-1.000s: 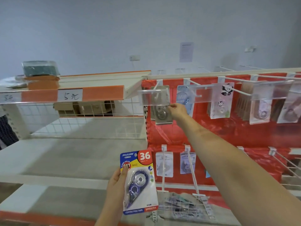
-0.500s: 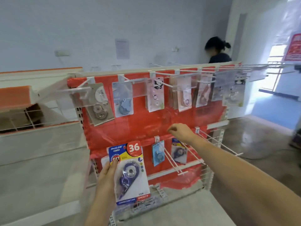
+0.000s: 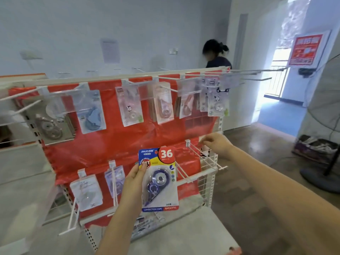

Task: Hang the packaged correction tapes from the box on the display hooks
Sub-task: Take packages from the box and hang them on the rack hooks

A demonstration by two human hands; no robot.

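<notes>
Left hand [image 3: 135, 178] pinches the correction tape pack [image 3: 159, 179]; right hand [image 3: 217, 144], fingers loose, steadies the empty hook [image 3: 204, 156] — line up the hang-hole squarely.

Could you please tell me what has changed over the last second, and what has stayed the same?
The right hand left the grey package on the top row and moved right and down to the bare lower hook. The left hand still holds the blue correction tape pack, not yet hung.

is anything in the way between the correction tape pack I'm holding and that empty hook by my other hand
Nothing visible. The pack in the left hand has open space up to the bare hook beside the right hand.
</notes>
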